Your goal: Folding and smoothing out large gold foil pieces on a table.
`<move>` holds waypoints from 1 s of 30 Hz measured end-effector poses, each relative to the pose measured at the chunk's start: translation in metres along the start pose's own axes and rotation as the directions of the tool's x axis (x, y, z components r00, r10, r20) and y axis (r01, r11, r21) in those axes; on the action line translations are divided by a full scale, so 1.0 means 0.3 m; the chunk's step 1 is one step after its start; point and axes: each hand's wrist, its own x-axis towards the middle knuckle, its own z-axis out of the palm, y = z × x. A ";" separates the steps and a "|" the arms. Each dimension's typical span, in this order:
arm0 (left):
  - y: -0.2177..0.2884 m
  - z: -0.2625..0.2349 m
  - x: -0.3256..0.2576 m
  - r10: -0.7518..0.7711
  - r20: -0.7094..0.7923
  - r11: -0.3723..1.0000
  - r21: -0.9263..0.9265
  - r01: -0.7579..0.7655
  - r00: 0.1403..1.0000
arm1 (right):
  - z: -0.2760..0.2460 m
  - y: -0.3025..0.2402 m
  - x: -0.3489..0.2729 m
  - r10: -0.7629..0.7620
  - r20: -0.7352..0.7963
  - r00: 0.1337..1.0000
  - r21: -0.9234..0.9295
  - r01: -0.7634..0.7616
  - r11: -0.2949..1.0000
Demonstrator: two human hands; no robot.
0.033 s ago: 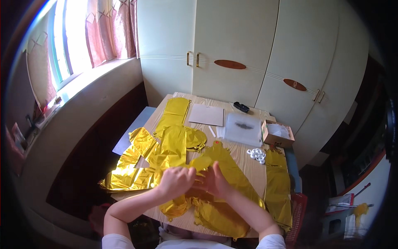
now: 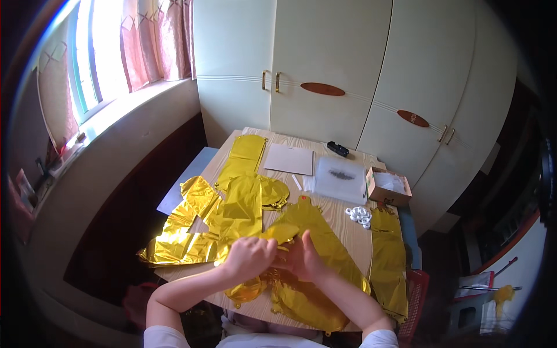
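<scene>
Fingers mostly hidden — left hand [image 2: 248, 257] curled in a loose fist, pinching the gold foil balloon [image 2: 316, 243] at the near table [image 2: 348, 229] edge; right hand [image 2: 303, 260] closed on the same foil, thumb up (exact grip can't be made out). More gold foil pieces [image 2: 203, 223] crowd the left. Beyond: white tape rolls [image 2: 360, 215], open cardboard box [image 2: 387, 187], beige flat card [image 2: 289, 159], clear plastic bag [image 2: 340, 172].

Foil balloons [image 2: 238, 211] sprawl across the bench [image 2: 348, 229] mid-frame, small box [image 2: 387, 187] to their upper right, wardrobe [image 2: 325, 69] behind, window [image 2: 93, 64] upper left.
</scene>
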 end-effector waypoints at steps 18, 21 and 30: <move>-0.127 0.073 -0.319 -0.430 0.680 -0.227 -0.718 0.658 0.594 | 0.032 0.010 -0.107 -0.034 -0.345 0.938 0.063 0.059 0.996; -0.064 0.087 -0.375 -0.265 0.867 -0.720 -0.469 0.512 0.421 | 0.064 -0.028 -0.081 -0.049 -0.301 0.952 0.084 0.078 0.993; 0.090 0.088 -0.219 0.036 0.845 -0.916 -0.186 0.357 0.533 | 0.227 -0.110 -0.305 -0.111 -0.029 0.993 0.005 0.111 0.994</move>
